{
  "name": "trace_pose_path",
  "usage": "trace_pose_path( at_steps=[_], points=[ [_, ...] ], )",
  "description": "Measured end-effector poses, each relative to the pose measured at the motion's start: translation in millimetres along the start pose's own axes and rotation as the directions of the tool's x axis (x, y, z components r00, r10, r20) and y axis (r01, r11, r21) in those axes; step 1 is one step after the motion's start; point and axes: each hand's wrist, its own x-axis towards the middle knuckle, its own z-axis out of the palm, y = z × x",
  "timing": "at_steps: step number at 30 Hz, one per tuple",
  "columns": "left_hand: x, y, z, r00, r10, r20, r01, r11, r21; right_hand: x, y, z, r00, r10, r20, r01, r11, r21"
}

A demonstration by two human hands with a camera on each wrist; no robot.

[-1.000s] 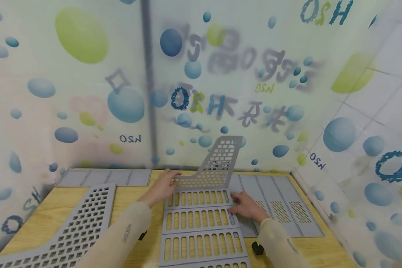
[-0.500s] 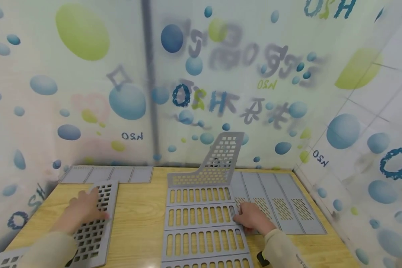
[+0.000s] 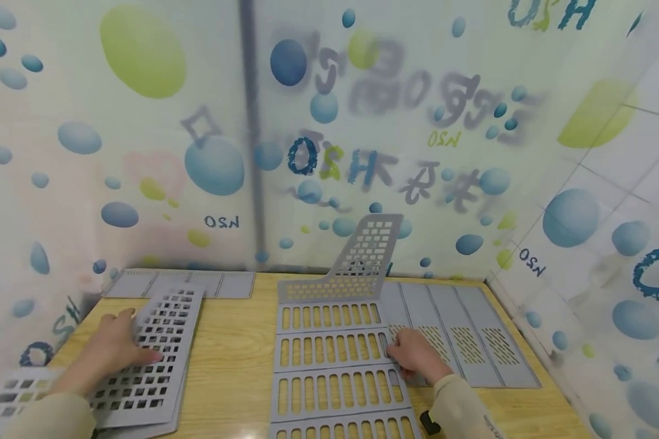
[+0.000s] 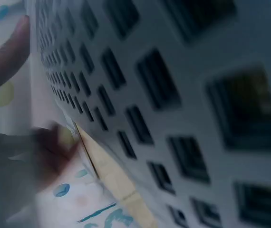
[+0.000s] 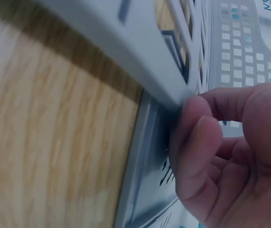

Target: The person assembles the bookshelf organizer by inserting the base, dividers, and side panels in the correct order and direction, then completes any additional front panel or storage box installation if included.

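In the head view my left hand (image 3: pixel 112 347) holds the left edge of a grey L-shaped panel with square holes (image 3: pixel 137 417), its thumb lying across the face. This panel is tilted up off a similar one beneath it. My right hand (image 3: pixel 414 353) pinches the right edge of a grey slotted panel (image 3: pixel 329 368); the right wrist view shows thumb and fingers (image 5: pixel 197 156) closed at that edge. Another L-shaped holed panel (image 3: pixel 302 282) stands upright at the slotted panel's far end.
Flat grey panels with slanted slots (image 3: pixel 472 311) lie on the right of the wooden table (image 3: pixel 230 360). A grey strip of panels (image 3: pixel 203 283) lies at the back left. A bubble-patterned curtain (image 3: pixel 219 110) hangs behind.
My left hand has left the upright panel, moved left to the stacked holed panels and raised the top one. My right hand has slid nearer along the slotted panel's edge.
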Motion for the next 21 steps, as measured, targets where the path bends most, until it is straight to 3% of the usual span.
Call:
trace_pose_path(
  at_steps=[3, 7, 9, 13, 19, 21],
  points=[
    [-4.0, 13.5, -12.2, 0.991, 0.094, -0.098, -0.1, 0.993, -0.067, 0.2, 0, -1, 1.0, -0.001, 0.007, 0.001, 1.0, 0.018],
    [-19.5, 46.1, -21.7, 0.962, 0.214, -0.168, -0.238, 0.96, -0.144, -0.8, 1, -2, 1.0, 0.0, 0.029, -0.001, 0.999, 0.032],
    [-29.3, 66.1, -21.7, 0.939, 0.282, -0.196, -0.317, 0.93, -0.185, -0.6, 2, -1, 1.0, -0.008, 0.029, 0.007, 0.999, 0.031],
    [-39.6, 104.6, -14.4, 0.874, 0.391, -0.289, -0.461, 0.856, -0.236, -0.1, 5, 0, 1.0, -0.024, 0.015, 0.023, 0.999, 0.028],
    [-31.9, 137.7, 8.8, 0.799, 0.39, -0.459, -0.547, 0.789, -0.281, -1.5, 6, -1, 0.998, -0.055, 0.02, 0.054, 0.998, 0.045],
    [-26.2, 142.6, 16.9, 0.788, 0.382, -0.483, -0.557, 0.776, -0.295, -2.1, 7, -1, 0.998, -0.06, 0.028, 0.058, 0.997, 0.048]
  ],
)
